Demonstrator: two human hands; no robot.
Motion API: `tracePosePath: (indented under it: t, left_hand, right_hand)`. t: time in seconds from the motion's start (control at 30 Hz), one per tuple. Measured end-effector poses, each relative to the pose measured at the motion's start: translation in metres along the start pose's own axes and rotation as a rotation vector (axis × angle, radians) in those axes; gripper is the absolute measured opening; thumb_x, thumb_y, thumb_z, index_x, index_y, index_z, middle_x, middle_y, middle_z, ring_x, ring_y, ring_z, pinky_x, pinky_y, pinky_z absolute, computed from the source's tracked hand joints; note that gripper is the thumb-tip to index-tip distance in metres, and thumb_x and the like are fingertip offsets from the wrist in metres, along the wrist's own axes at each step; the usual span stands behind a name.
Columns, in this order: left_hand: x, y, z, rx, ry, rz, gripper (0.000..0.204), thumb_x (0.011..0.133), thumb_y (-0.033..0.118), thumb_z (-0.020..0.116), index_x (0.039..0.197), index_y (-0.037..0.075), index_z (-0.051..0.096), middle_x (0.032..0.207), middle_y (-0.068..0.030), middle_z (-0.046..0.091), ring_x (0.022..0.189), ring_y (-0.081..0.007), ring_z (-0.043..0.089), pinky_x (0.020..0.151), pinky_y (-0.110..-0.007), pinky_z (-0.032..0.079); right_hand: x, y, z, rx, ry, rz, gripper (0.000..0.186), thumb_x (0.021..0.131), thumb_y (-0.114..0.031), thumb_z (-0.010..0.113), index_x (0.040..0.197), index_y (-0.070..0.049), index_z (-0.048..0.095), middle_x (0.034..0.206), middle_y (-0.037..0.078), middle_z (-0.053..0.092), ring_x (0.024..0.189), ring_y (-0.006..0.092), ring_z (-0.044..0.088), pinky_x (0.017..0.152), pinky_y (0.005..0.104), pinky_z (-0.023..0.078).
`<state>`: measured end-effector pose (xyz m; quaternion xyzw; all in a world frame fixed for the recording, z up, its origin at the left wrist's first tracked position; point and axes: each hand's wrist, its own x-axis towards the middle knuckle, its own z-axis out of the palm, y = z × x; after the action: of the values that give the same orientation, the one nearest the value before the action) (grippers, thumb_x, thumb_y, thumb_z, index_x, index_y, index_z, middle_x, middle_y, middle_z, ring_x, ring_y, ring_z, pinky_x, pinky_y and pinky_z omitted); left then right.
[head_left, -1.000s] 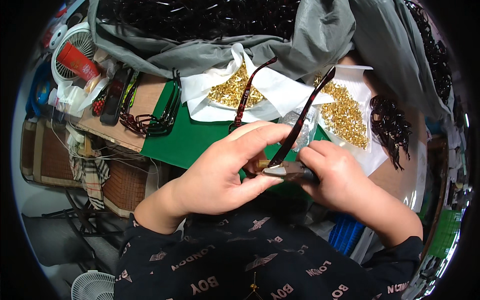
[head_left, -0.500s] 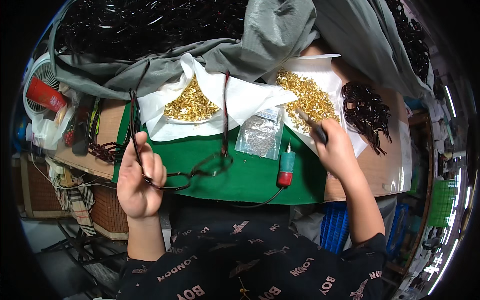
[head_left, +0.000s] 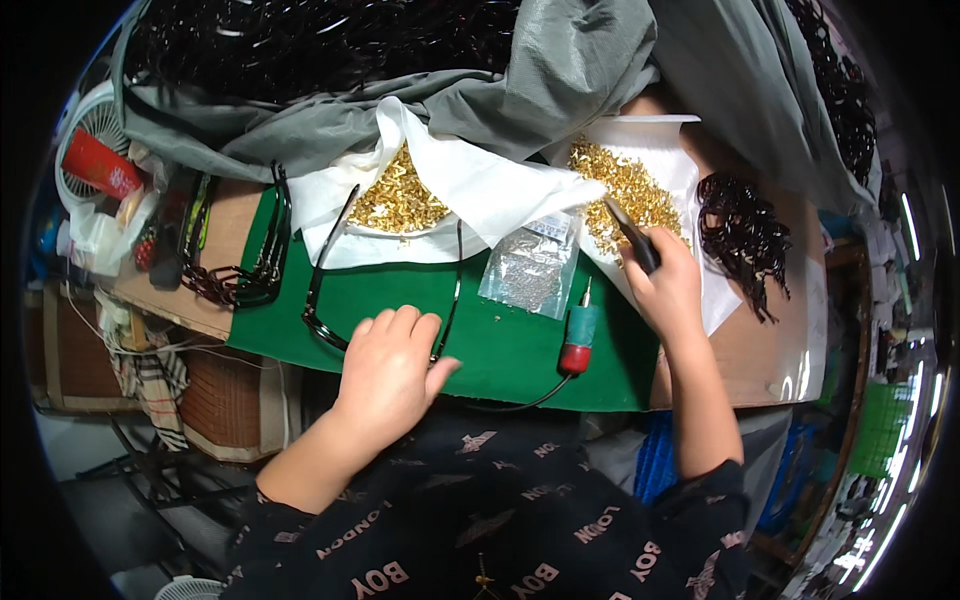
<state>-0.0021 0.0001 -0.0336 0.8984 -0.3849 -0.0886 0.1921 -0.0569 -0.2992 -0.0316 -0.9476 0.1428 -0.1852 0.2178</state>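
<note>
My left hand [head_left: 392, 362], palm down, has its fingers curled over a dark eyeglass frame [head_left: 312, 312] at the green mat [head_left: 520, 370]; the frame's two temples point toward the back. My right hand [head_left: 665, 280] is closed round dark-handled pliers [head_left: 630, 230], their tip at a pile of small gold metal pieces [head_left: 625, 180] on white paper. Another gold pile [head_left: 400, 200] lies in white paper behind my left hand. Between the hands are a clear bag of tiny silvery pieces [head_left: 530, 270] and a teal-and-red corded tool [head_left: 582, 335].
More dark frames [head_left: 230, 280] lie at the left, near a white fan [head_left: 85, 175] and red cup [head_left: 100, 160]. Loose dark temples [head_left: 740, 235] lie on the right. Grey cloth [head_left: 570, 70] with masses of dark parts [head_left: 300, 45] covers the back.
My hands have come apart. The left has turned palm down, lowering the eyeglass frame to the mat; the right has carried the pliers to the right-hand gold pile. The view has shifted.
</note>
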Motion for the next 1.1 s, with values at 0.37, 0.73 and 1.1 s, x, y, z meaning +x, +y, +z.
tracePosePath:
  t: [0.37,0.73,1.1]
  left_hand:
    - [-0.007,0.015,-0.017,-0.739,0.205,0.291,0.061,0.067,0.013,0.079,0.121,-0.002,0.055,0.082,-0.007,0.065,0.071,-0.0213,0.061,0.065,-0.029,0.047]
    - [-0.008,0.013,-0.016,-0.788,0.079,0.258,0.072,0.072,0.008,0.075,0.135,0.001,0.041,0.073,-0.0039,0.053,0.058,-0.0162,0.048,0.056,-0.027,0.042]
    - [-0.009,0.007,-0.031,-1.047,-0.147,0.175,0.072,0.08,0.003,0.067,0.142,0.001,0.03,0.076,-0.0022,0.056,0.061,-0.0078,0.043,0.058,-0.021,0.04]
  right_hand:
    - [-0.058,-0.106,0.014,0.802,-0.117,-0.457,0.021,0.074,0.003,0.068,0.087,-0.002,0.052,0.081,0.01,0.056,0.073,0.02,0.055,0.068,0.0304,0.046]
    - [-0.051,-0.112,0.012,0.553,-0.178,-0.7,0.027,0.063,-0.01,0.073,0.085,-0.002,0.059,0.079,0.008,0.058,0.067,0.0267,0.056,0.06,0.0352,0.045]
    - [-0.045,-0.114,0.008,0.514,-0.148,-0.759,0.027,0.062,-0.013,0.073,0.085,-0.003,0.06,0.079,0.008,0.059,0.066,0.0256,0.057,0.058,0.0349,0.044]
